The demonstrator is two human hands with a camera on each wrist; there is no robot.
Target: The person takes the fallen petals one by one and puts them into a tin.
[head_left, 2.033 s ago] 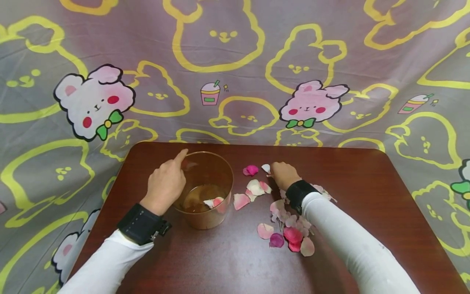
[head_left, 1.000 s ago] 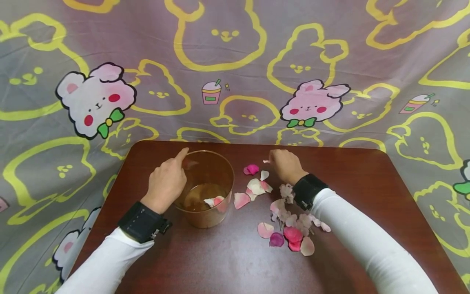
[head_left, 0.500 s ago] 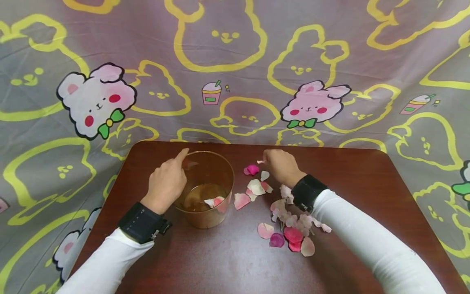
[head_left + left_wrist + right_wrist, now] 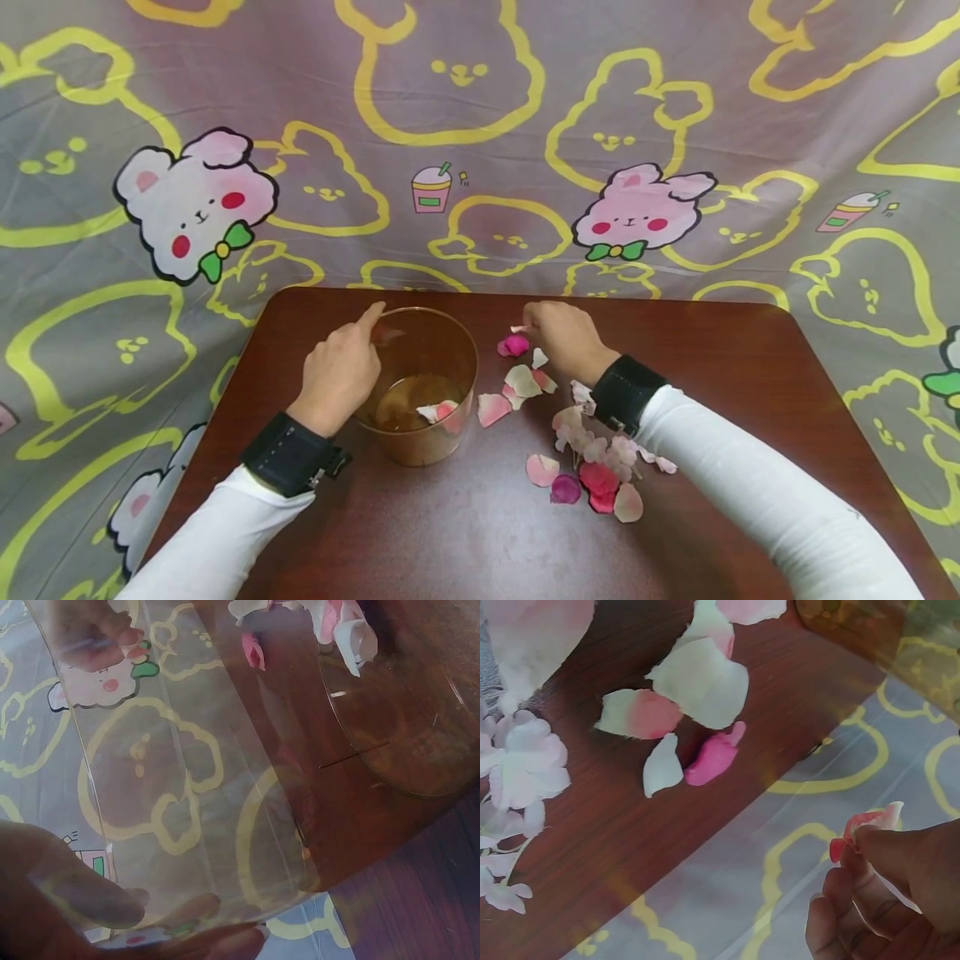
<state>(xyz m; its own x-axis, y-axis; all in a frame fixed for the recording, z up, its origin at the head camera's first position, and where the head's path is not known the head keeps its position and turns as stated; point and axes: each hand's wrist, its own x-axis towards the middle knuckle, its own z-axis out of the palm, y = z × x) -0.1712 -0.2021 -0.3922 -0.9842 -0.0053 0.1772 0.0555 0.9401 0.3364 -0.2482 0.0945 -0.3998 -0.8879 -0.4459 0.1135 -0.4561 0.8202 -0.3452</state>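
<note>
1. The left hand [image 4: 339, 373] holds the clear cup [image 4: 422, 385] by its rim at about 10 o'clock. The forefinger lies along the edge and the other fingers [image 4: 101, 900] are curled round the wall. It has not moved in the last two seconds.
2. The right hand [image 4: 564, 337] pinches one small pink-white petal [image 4: 870, 823] between thumb and forefinger. The other fingers are loosely curled.
3. Two seconds ago this hand was low on the desk [image 4: 465, 533], its fingers at a small white petal. Now it is lifted, and it has moved towards 9 o'clock, nearer to the cup.
4. I judge that one petal is picked up and is on its way to the cup, but it is not over the rim yet.
5. Inside the cup a few petals [image 4: 437, 411] lie on the bottom.
6. The loose petals [image 4: 517, 385] lie at 3 o'clock from the cup, and a bigger heap [image 4: 592, 467] lies at about 4 o'clock, beside the right wrist.
7. A dark pink petal [image 4: 514, 345] lies just under the right fingers.
</note>
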